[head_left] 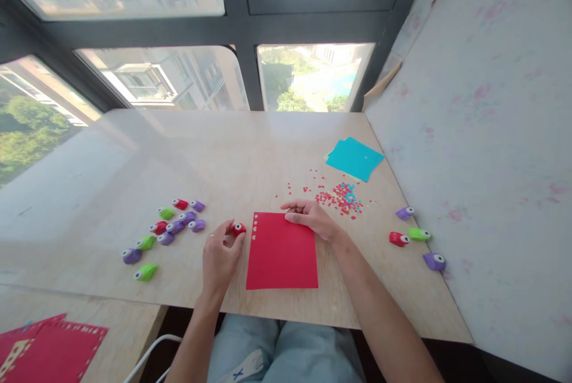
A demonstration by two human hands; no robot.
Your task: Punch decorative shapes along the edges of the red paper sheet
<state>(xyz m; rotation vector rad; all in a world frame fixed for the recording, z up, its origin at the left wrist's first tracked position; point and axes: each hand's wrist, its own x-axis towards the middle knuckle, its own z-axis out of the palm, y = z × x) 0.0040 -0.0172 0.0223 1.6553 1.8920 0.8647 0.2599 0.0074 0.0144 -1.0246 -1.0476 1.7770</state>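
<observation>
Pinching a small red punch (238, 229) between thumb and fingertips, the left hand (220, 255) holds it at the upper left edge of a red sheet (281, 252) lying flat on the bench (223, 156). A row of small cut-outs runs down that edge of the sheet. The right hand (310, 216) presses its fingers on the sheet's top edge, holding nothing. Red and blue confetti (339, 197) lies beyond the sheet's upper right corner, with blue paper (354, 158) farther out. Green, purple and red punches (172, 228) cluster left of the sheet; four more (415, 235) sit right of it.
</observation>
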